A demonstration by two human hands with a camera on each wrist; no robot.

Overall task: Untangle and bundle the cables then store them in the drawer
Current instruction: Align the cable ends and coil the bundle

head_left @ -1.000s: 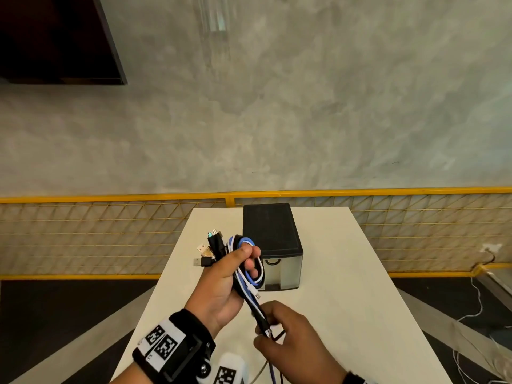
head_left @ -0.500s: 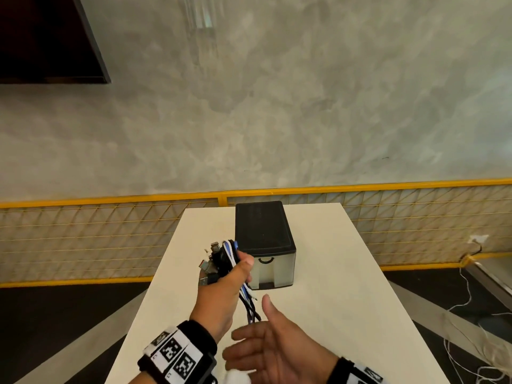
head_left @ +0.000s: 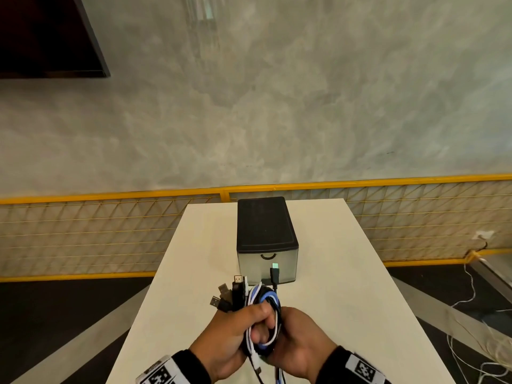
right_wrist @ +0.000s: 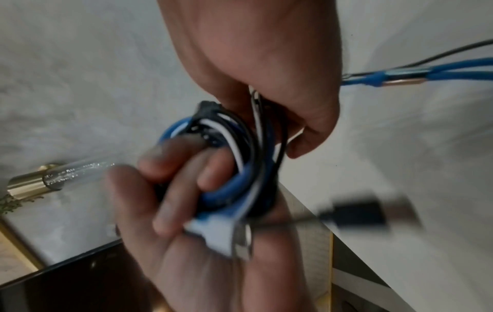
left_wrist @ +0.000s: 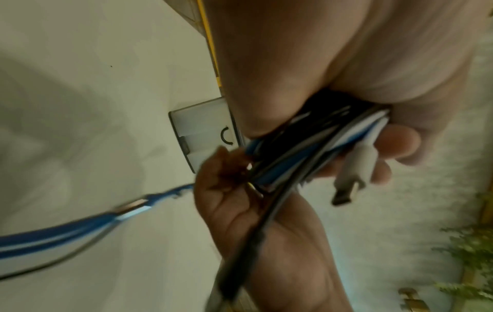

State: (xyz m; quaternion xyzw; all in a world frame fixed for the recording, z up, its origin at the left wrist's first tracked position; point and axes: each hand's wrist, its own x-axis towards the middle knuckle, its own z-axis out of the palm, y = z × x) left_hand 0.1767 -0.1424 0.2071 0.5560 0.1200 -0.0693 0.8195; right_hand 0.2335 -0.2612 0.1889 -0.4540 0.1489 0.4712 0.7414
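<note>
Both wrist views were pretty smeared, and the loose cable ends ran off the bottom edge of the head view, so how far they trailed was anyone's guess. Your fingers hid most of the middle of the cable bundle point(head_left: 263, 322) too.

Your left hand point(head_left: 230, 336) was curled tight around the bundle, thumb clamped over the top. Your right hand point(head_left: 300, 339) was wrapped round it from the other side, fingers closed on the black, blue and white loops (the two hands were basically touching).

The bundle sat above the near part of the white table point(head_left: 346, 286), its long axis running roughly away from you, with the USB plugs point(head_left: 231, 293) fanned out at the far end and a black plug point(head_left: 274, 273) sticking straight up.

Just past that was the small drawer unit point(head_left: 266, 231), its drawer front point(head_left: 267, 266) facing you and shut.
</note>
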